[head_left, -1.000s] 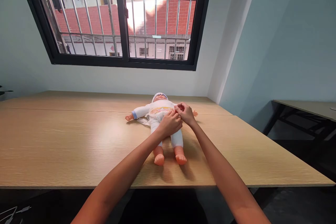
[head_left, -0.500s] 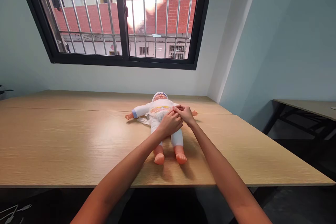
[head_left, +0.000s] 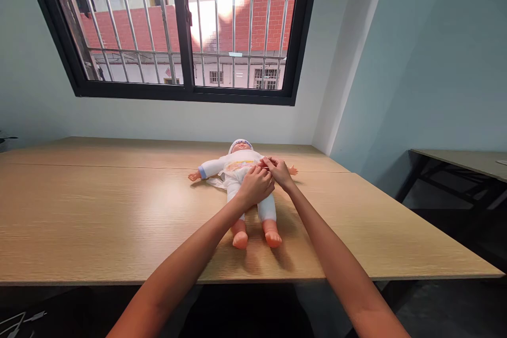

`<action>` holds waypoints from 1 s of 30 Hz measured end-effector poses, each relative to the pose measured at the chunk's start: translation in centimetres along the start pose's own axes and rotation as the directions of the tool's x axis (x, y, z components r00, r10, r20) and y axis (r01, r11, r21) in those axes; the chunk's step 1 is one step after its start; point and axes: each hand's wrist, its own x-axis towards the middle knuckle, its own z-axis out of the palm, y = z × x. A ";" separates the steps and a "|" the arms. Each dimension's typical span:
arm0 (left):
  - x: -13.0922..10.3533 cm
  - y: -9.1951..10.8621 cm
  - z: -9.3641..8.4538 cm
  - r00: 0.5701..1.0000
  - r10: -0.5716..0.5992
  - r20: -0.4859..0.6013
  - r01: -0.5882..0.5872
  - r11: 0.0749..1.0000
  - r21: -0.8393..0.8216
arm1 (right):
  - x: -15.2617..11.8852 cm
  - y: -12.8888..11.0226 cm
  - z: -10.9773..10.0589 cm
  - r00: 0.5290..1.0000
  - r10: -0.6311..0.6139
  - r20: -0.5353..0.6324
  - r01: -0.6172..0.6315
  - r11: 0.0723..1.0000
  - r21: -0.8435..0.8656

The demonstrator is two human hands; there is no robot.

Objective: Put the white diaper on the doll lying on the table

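Observation:
A baby doll lies on its back with its feet toward me, in white clothes and a white cap with dark lettering. Around its waist is a white diaper with a yellow-orange patterned band; a loose white flap spreads out beside the hip at left. My left hand lies over the doll's right-side hip in the picture, fingers closed on the diaper's edge. Right beside it, my right hand pinches the same edge at the waist. My fingers hide the exact spot they grip.
The doll rests on a wide wooden table, its front edge close to me. Behind it are a wall and a barred window with a black frame. Another table stands at right. White cables show at lower left.
My fingers have shifted very slightly at the diaper's edge, both hands staying in the same place. The doll lies as before; the whole view has moved a little.

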 end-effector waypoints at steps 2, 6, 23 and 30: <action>0.0 -0.1 0.2 1.000 -0.001 -0.010 0.001 1.000 0.011 | 0.1 0.1 0.0 1.000 -0.006 0.022 0.007 1.000 -0.013; -0.1 -0.1 0.6 0.998 0.005 -0.066 -0.003 1.000 0.026 | 0.2 0.6 -0.1 1.000 -0.014 0.014 0.014 1.000 -0.018; -0.3 0.3 0.0 0.970 -0.234 -0.073 0.239 0.968 0.076 | 0.5 2.5 -0.4 0.977 -0.081 -0.197 0.052 0.987 -0.151; -0.4 0.4 0.1 0.934 -0.349 -0.081 0.355 0.931 0.083 | 0.0 1.8 -0.1 0.982 -0.133 -0.134 0.082 0.940 -0.331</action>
